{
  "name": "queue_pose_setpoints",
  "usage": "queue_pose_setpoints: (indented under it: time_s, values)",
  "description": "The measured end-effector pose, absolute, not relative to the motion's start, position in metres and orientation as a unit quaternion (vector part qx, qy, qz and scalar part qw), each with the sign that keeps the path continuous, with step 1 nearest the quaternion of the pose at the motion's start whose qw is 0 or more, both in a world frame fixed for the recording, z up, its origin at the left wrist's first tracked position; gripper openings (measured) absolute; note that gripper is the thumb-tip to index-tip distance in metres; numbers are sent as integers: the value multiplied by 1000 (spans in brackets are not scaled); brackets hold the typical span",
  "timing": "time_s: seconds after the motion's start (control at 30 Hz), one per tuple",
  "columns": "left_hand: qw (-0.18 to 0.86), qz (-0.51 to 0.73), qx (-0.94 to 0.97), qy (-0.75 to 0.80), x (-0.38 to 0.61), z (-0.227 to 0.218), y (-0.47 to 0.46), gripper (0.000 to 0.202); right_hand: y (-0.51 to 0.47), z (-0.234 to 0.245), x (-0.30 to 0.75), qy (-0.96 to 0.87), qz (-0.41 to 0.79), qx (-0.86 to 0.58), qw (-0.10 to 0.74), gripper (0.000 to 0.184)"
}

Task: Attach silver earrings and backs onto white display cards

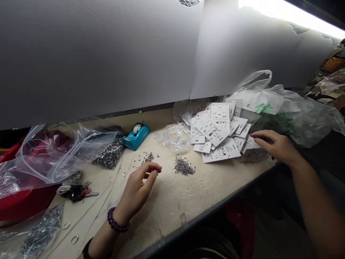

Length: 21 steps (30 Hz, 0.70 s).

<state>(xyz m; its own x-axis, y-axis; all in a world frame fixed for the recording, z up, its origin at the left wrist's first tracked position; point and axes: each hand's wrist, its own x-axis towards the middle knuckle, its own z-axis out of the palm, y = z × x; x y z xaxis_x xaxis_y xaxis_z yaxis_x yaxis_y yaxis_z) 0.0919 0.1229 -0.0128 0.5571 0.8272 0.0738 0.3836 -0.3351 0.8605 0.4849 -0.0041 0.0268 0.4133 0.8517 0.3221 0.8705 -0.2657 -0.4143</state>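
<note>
My left hand (138,187) hovers over the beige tabletop (172,201), thumb and fingers pinched near a small scatter of metal pieces (147,158); whether anything is in the pinch is too small to see. A purple bead bracelet sits on that wrist. A second little heap of small metal parts (184,166) lies just right of it. My right hand (275,144) rests flat, fingers stretched, on the right end of a pile of white printed cards (218,135).
A blue tape dispenser (136,136) stands at the back. Clear plastic bags (61,151) with metal parts and a red container (16,201) fill the left. A crumpled clear bag (174,137) and larger plastic bags (285,108) lie right. Keys (77,192) lie front left.
</note>
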Motion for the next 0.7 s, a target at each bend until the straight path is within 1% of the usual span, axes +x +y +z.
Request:
queue_pose_setpoints:
  time_s: [0.07, 0.1, 0.13, 0.2, 0.3, 0.4, 0.5, 0.6, 0.7]
  values:
    - [421, 262, 775, 391, 93, -13, 123, 20, -18, 31, 500, -519, 30, -835, 177, 24]
    - [420, 262, 776, 392, 93, -13, 123, 20, -23, 31, 507, -506, 38, -847, 157, 26]
    - [418, 263, 776, 393, 93, -12, 123, 20, -27, 31, 513, -489, 41, -857, 157, 28]
    - [416, 264, 776, 394, 93, -12, 123, 21, -34, 30, 525, -439, 45, -876, 196, 31]
    - [412, 270, 777, 392, 92, -12, 123, 20, -41, 27, 539, -390, 74, -884, 246, 28]
    - [408, 278, 778, 388, 93, -13, 124, 19, -45, 24, 548, -452, 109, -857, 222, 24]
    - [408, 277, 782, 382, 94, -12, 124, 19, -47, 21, 550, -510, 117, -827, 207, 22]
    - [412, 272, 780, 385, 96, -11, 123, 20, -45, 21, 549, -499, 129, -829, 218, 23]
    - [420, 267, 774, 391, 97, -10, 121, 21, -45, 27, 547, -487, 155, -834, 206, 26]
